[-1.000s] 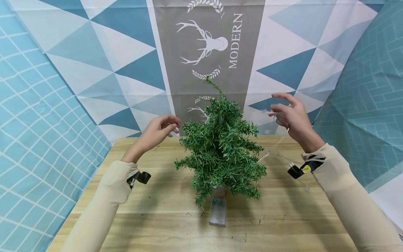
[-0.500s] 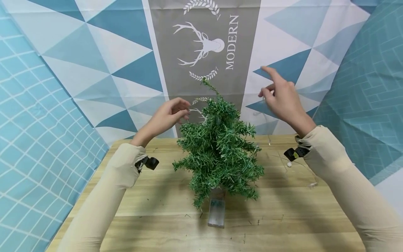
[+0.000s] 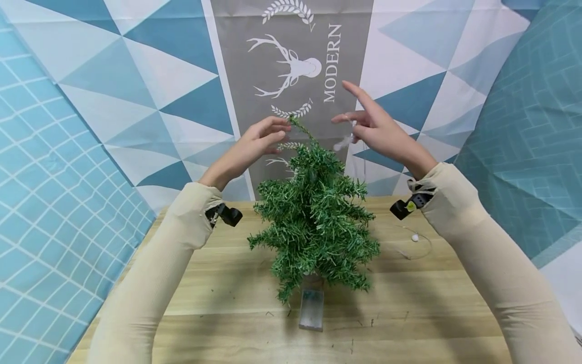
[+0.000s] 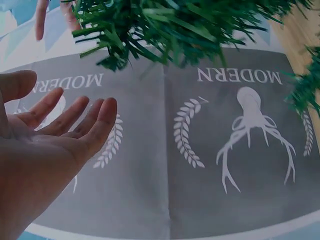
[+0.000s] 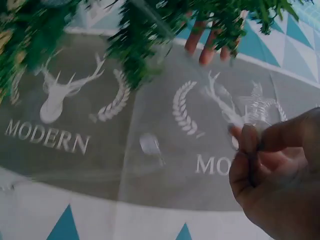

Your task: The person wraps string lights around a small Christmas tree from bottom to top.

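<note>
A small artificial Christmas tree (image 3: 313, 217) stands upright on the wooden table. My left hand (image 3: 261, 141) is beside its thin bent tip, fingers loosely extended; in the left wrist view the left palm (image 4: 55, 135) holds nothing. To the right of the tip, my right hand (image 3: 375, 129) pinches a thin wire string between thumb and fingers, index finger stretched out. A clear, whitish ornament (image 3: 344, 143) hangs from this string just below the fingers. In the right wrist view, the pinching fingers (image 5: 250, 150) overlap a clear spiky piece, and another clear piece (image 5: 149, 144) dangles blurred.
More thin wire with a small white bead (image 3: 415, 237) lies on the table right of the tree. A translucent rectangular box (image 3: 311, 309) sits at the tree's foot. Dark needle bits are scattered over the table (image 3: 218, 323). A patterned cloth backdrop (image 3: 182, 91) rises behind.
Both hands have risen and come inward to the treetop. The right hand has brought the wire string leftward, and part of the string on the table has shifted.
</note>
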The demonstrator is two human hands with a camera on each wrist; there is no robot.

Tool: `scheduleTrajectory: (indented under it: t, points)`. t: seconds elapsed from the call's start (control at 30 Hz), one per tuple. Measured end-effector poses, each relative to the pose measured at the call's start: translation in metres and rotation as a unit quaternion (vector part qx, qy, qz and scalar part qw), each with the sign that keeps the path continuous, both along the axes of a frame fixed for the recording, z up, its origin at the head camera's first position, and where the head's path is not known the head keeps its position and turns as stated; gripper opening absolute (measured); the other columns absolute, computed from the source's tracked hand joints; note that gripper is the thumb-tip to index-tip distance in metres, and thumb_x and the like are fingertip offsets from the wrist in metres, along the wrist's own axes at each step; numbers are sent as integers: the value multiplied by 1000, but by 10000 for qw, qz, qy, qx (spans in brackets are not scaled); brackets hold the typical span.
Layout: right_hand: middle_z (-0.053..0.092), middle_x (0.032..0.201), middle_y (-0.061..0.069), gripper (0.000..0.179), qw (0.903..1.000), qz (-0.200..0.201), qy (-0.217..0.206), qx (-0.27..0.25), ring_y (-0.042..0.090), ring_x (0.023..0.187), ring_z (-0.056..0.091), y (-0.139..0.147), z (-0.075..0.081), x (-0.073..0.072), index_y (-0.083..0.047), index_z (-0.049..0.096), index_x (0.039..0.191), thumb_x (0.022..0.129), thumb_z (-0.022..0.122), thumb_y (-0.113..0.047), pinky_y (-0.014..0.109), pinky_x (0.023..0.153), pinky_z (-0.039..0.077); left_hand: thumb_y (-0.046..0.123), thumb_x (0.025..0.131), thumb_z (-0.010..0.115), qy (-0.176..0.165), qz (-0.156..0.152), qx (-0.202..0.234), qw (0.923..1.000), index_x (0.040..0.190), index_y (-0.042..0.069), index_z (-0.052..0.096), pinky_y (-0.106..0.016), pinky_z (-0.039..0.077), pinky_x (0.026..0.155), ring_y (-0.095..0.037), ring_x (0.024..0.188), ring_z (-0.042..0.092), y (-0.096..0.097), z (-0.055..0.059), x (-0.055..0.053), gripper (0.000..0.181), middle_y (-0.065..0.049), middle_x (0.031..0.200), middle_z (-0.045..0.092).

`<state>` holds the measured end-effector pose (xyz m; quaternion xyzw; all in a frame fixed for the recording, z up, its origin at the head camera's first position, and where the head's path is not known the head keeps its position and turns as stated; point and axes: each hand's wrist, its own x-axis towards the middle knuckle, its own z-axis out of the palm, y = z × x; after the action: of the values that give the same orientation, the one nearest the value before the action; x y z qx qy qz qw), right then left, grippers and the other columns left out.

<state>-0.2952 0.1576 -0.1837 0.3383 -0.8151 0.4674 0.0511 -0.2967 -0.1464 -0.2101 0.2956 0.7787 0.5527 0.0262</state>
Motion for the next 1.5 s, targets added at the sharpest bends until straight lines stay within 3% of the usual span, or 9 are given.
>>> scheduleTrajectory:
  t: [0.2, 0.43, 0.6, 0.77, 0.87, 1.0, 1.07, 1.33, 1.5]
  points:
    - [64, 132, 10, 77, 9942, 872, -636, -17, 23, 118, 58, -15, 10, 0, -40, 14, 158, 100, 37, 6, 42, 102, 43, 24, 105, 50, -153, -341, -147, 9992, 153, 14, 33, -42, 45, 106, -26, 133, 48, 18, 5, -9, 53, -5, 154, 40]
    - [64, 129, 17, 73, 9800, 1358, -1195, -834, 30, 114, 59, -24, 13, 0, -27, 25, 157, 97, 42, 10, 45, 101, 45, 29, 106, 43, -405, -678, -823, 9935, 136, 6, 54, -41, 39, 111, -21, 131, 48, 28, -4, -14, 39, -5, 145, 48]
    - [70, 106, 23, 67, 9701, 1296, -1332, -1560, 31, 97, 64, -20, 10, -2, -14, 34, 153, 93, 39, 17, 33, 81, 53, 19, 106, 46, -477, -123, -369, 9981, 96, 1, 55, -45, 47, 103, -26, 108, 63, 18, -13, -19, 23, -13, 121, 62]
    - [72, 92, 19, 62, 9884, 608, -871, -1084, 25, 77, 63, -10, 1, -2, -16, 44, 148, 94, 36, 13, 30, 61, 50, 31, 98, 64, 284, 709, -369, 9964, 97, -1, 55, -38, 54, 79, -31, 76, 65, 3, -12, -18, 33, -21, 91, 65]
    - [72, 91, 16, 53, 9975, 116, -543, -433, 22, 61, 52, -1, -6, 2, -16, 53, 140, 96, 36, 7, 30, 51, 42, 35, 90, 73, 1244, 1172, -1274, 9770, 91, 4, 59, -32, 43, 60, -23, 63, 53, -3, -8, -16, 33, -12, 72, 56]
    - [71, 90, 10, 46, 9973, -564, -13, 474, 20, 51, 43, 8, -12, 9, -15, 61, 129, 95, 36, 2, 29, 45, 35, 21, 89, 74, 2247, 1668, -1959, 9398, 78, 9, 56, -27, 40, 60, -17, 64, 49, -10, -3, -16, 24, -4, 71, 53]
    - [71, 91, 8, 41, 9918, -949, 227, 820, 20, 51, 47, 13, -14, 13, -14, 64, 125, 95, 39, -1, 29, 45, 38, 17, 92, 71, 2410, 1872, -1802, 9351, 76, 9, 52, -26, 43, 61, -18, 68, 55, -16, -2, -16, 26, -6, 72, 56]
    - [66, 71, 9, 28, 9848, -1472, -27, 926, 25, 50, 55, 34, -23, 27, -12, 66, 119, 100, 56, -30, 33, 47, 45, 23, 100, 61, 1406, 2220, 506, 9635, 85, 5, 50, -24, 55, 67, -17, 66, 67, -48, -10, -18, 27, -5, 65, 64]
    - [42, 50, 2, 34, 9889, -1298, -572, 448, 19, 41, 35, 42, -27, 37, -9, 70, 109, 98, 62, -41, 36, 40, 33, 30, 99, 62, 1294, 2341, 672, 9612, 87, 8, 51, -25, 42, 49, -13, 42, 45, -57, -10, -12, 28, -1, 49, 43]
